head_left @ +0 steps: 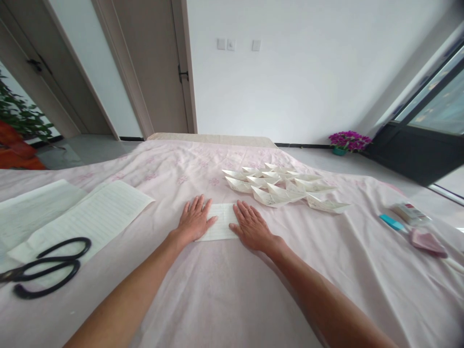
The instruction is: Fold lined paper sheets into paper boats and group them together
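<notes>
Two hands (195, 221) flat on pale paper (222, 224), probably folded

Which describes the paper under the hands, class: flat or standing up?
Flat: the paper lies against the cloth, with the left hand and right hand over its ends.

Both bare forearms (132, 285) come angling in from down low, left hand (194, 221) and right hand (253, 226) just chilling flat, palms down, fingers pointing mostly forward, thumbs kinda aimed at each other but not touching.
</notes>
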The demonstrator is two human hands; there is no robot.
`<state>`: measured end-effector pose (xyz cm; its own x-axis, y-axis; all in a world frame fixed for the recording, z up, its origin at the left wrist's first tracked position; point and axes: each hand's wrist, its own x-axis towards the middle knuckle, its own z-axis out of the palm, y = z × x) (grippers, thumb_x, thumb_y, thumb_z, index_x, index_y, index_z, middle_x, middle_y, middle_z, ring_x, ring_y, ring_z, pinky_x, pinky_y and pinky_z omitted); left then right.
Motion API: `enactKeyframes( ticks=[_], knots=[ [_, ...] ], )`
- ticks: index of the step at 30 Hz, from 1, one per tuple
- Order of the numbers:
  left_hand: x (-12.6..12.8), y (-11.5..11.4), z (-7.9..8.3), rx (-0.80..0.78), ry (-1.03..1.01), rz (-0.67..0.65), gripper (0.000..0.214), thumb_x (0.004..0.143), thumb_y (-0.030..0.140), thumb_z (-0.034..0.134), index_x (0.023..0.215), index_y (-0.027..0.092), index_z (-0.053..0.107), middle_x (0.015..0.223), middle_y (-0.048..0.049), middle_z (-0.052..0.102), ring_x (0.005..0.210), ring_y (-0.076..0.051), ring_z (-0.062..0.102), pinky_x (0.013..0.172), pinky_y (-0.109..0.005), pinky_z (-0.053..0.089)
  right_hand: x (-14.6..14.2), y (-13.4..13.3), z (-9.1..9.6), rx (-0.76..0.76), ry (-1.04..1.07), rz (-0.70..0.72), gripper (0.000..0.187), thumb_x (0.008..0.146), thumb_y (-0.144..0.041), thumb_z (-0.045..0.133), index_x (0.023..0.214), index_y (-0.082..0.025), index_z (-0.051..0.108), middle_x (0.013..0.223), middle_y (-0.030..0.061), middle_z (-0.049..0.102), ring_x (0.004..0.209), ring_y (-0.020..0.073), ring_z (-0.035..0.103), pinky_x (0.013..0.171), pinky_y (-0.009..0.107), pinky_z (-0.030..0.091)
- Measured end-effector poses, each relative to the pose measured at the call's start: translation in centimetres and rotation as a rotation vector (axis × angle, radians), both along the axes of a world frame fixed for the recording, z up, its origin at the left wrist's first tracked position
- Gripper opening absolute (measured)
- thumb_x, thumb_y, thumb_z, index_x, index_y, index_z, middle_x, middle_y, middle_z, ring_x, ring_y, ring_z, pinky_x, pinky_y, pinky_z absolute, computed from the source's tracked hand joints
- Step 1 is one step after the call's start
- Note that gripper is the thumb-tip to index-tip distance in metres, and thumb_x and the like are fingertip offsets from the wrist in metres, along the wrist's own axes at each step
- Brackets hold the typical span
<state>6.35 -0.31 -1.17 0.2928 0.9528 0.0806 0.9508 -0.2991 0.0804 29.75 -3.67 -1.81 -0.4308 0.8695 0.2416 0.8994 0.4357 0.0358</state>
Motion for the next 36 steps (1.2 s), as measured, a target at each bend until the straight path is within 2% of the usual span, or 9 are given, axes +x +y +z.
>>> enactKeyframes(
  ticks=[5, 12, 18, 22, 26, 28, 31, 34, 36],
  knots=[
    [-0.2, 1.6, -0.1, -0.009, 0.028, 0.11, 0.066, 0.097, 0.052, 0.031, 0.151, 0.015, 0.029, 0.159, -0.0179, 0.022, 0.147, -0.034, 0.019, 0.115, -0.054, 0.017, 0.0, 1.2, -0.3, 0.002, -0.012, -0.031, 0.066, 0.1, -0.05, 0.031, 0.15, -0.007, 0.032, 0.157, 0.0163, 0.027, 0.146, 0.0262, 0.024, 0.119, 0.044, 0.021],
    [-0.9, 0.3, -1.0, 0.165, -0.044, 0.099, 0.053, 0.098, 0.043, 0.038, 0.143, 0.014, 0.041, 0.153, -0.0168, 0.037, 0.142, -0.03, 0.031, 0.115, -0.049, 0.023, -0.2, 0.3, -0.2, 0.035, -0.035, -0.064, 0.064, 0.1, -0.048, 0.032, 0.148, -0.005, 0.036, 0.156, 0.0172, 0.029, 0.145, 0.0284, 0.028, 0.118, 0.045, 0.023],
    [-1.2, -0.3, -0.3, 0.279, -0.186, 0.167, 0.038, 0.089, 0.038, 0.059, 0.119, 0.014, 0.054, 0.125, -0.0153, 0.057, 0.119, -0.026, 0.052, 0.103, -0.04, 0.039, -0.1, 0.0, -0.5, 0.115, -0.028, -0.06, 0.061, 0.1, -0.044, 0.032, 0.147, -0.005, 0.038, 0.154, 0.0184, 0.033, 0.143, 0.0291, 0.031, 0.116, 0.046, 0.025],
    [-1.5, -0.3, -0.3, 0.292, -0.253, 0.243, 0.034, 0.082, 0.04, 0.067, 0.103, 0.015, 0.059, 0.109, -0.0125, 0.057, 0.109, -0.027, 0.053, 0.098, -0.043, 0.042, 0.0, -0.1, -0.7, 0.148, 0.017, -0.034, 0.059, 0.1, -0.043, 0.034, 0.146, -0.006, 0.04, 0.153, 0.0189, 0.035, 0.142, 0.0297, 0.033, 0.116, 0.047, 0.026],
    [-1.8, -0.2, -0.2, 0.273, -0.515, 0.204, 0.02, 0.074, 0.033, 0.072, 0.084, 0.019, 0.062, 0.101, -0.0081, 0.059, 0.104, -0.025, 0.055, 0.099, -0.042, 0.04, 0.0, -0.1, -0.5, 0.123, 0.065, -0.029, 0.057, 0.099, -0.041, 0.039, 0.145, -0.008, 0.041, 0.153, 0.0183, 0.036, 0.142, 0.0299, 0.032, 0.116, 0.048, 0.025],
    [-1.9, -0.4, -0.1, 0.266, -0.614, 0.183, 0.015, 0.074, 0.031, 0.071, 0.077, 0.02, 0.061, 0.092, -0.0051, 0.062, 0.097, -0.023, 0.058, 0.094, -0.038, 0.044, 0.0, -0.2, -0.3, 0.095, 0.087, -0.036, 0.058, 0.099, -0.042, 0.039, 0.146, -0.008, 0.039, 0.153, 0.018, 0.036, 0.143, 0.0292, 0.032, 0.116, 0.048, 0.025],
    [-1.9, -0.7, 0.1, 0.288, -0.721, 0.199, 0.018, 0.085, 0.037, 0.059, 0.078, 0.02, 0.06, 0.078, -0.0005, 0.065, 0.08, -0.018, 0.062, 0.078, -0.029, 0.05, 0.0, -0.3, 0.2, 0.046, 0.141, -0.064, 0.061, 0.098, -0.042, 0.04, 0.149, -0.01, 0.034, 0.154, 0.0171, 0.035, 0.143, 0.0275, 0.03, 0.117, 0.047, 0.025],
    [-2.3, -1.1, 0.7, 0.408, -0.847, 0.323, 0.028, 0.095, 0.042, 0.042, 0.089, 0.019, 0.057, 0.079, -0.0009, 0.066, 0.073, -0.016, 0.064, 0.069, -0.026, 0.05, 0.3, -0.4, 0.7, 0.003, 0.231, -0.077, 0.066, 0.096, -0.041, 0.042, 0.152, -0.011, 0.024, 0.156, 0.0173, 0.031, 0.143, 0.027, 0.03, 0.115, 0.046, 0.029],
    [-2.9, -1.3, 1.5, 0.571, -0.92, 0.421, 0.028, 0.096, 0.043, 0.04, 0.093, 0.019, 0.054, 0.082, -0.0027, 0.066, 0.076, -0.017, 0.064, 0.072, -0.028, 0.051, 0.5, -0.4, 1.0, -0.012, 0.319, -0.066, 0.071, 0.095, -0.041, 0.044, 0.154, -0.012, 0.018, 0.155, 0.0181, 0.031, 0.142, 0.0273, 0.031, 0.113, 0.046, 0.033]
  ],
)
